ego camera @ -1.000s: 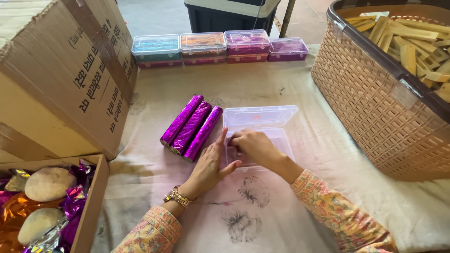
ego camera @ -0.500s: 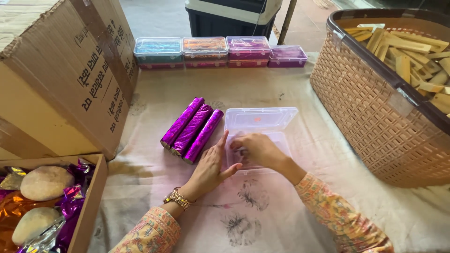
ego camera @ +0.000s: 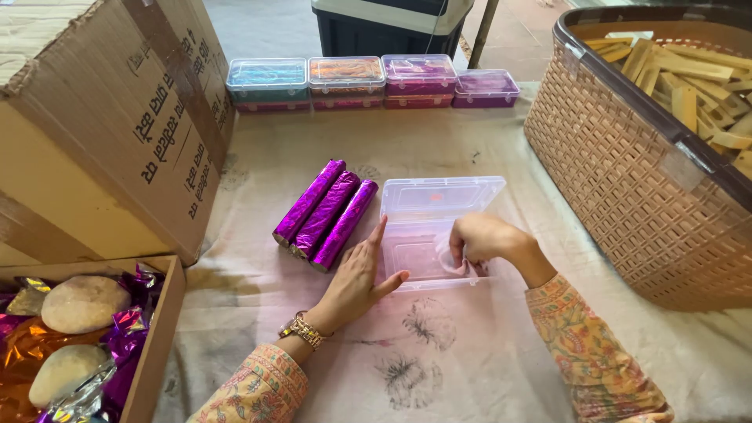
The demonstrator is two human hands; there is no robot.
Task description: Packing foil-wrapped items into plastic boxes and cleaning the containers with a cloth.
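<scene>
Three purple foil rolls (ego camera: 325, 214) beside clear box (ego camera: 439, 227) — left hand (ego camera: 356, 274) fingers spread, right hand (ego camera: 478, 239) fingers curled inside.

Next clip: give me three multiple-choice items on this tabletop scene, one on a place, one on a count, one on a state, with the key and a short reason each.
1. Where do the purple foil rolls lie?
A. Inside the wicker basket
B. On the cloth, left of the clear box
C. In the cardboard carton

2. How many purple foil rolls lie there?
A. Two
B. Three
C. Five

3. What state is the clear plastic box in?
A. Open, lid folded back
B. Closed and stacked
C. Lying upside down

Key: 1 B, the rolls lie beside the left hand. 2 B, three lie side by side. 3 A, the right hand is over its open tray.
</scene>
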